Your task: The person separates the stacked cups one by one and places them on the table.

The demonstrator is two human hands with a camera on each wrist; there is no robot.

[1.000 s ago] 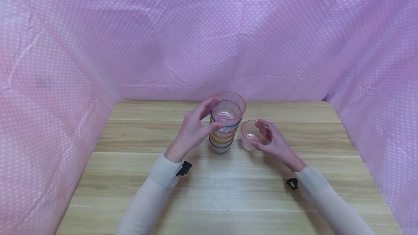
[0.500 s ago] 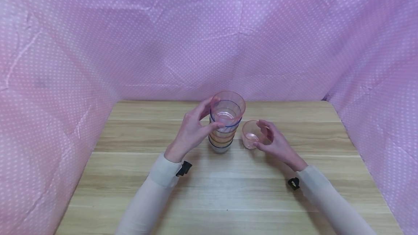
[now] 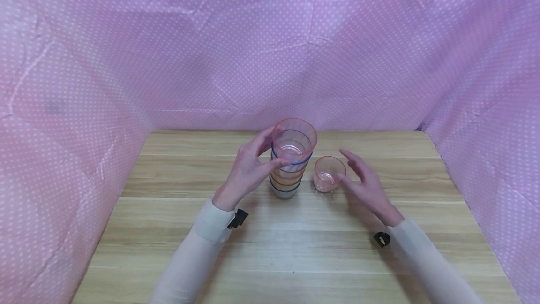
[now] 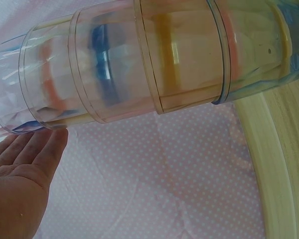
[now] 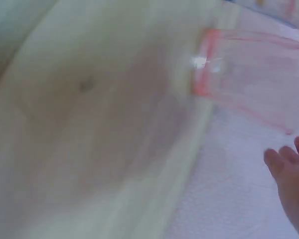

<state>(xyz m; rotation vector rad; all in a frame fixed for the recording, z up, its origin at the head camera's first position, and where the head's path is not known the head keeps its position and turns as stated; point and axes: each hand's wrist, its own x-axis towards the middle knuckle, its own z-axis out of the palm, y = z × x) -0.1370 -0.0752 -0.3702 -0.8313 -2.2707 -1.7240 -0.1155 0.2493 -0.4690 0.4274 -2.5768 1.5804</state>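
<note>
A tall stack of nested clear plastic cups [image 3: 288,179] with coloured rims stands upright on the table, its topmost cup pink. My left hand [image 3: 249,165] holds the stack near the top, thumb on the near side and fingers on the far side. In the left wrist view the fingertips touch the cups [image 4: 184,55]. Just right of the stack, a single pink-tinted cup [image 3: 325,183] stands upright on its own. My right hand [image 3: 366,186] is beside it with spread fingers; the right wrist view shows a gap between the fingers and the pink cup [image 5: 259,77].
The wooden table [image 3: 270,247] has its far edge just behind the stack. Pink polka-dot cloth [image 3: 270,50] hangs at the back and on both sides. Black wrist mounts [image 3: 238,218] sit on both cuffs.
My right hand has let go of the single pink cup, spread its fingers and drawn back right. That cup moved slightly right. The left hand and the stack have stayed in place.
</note>
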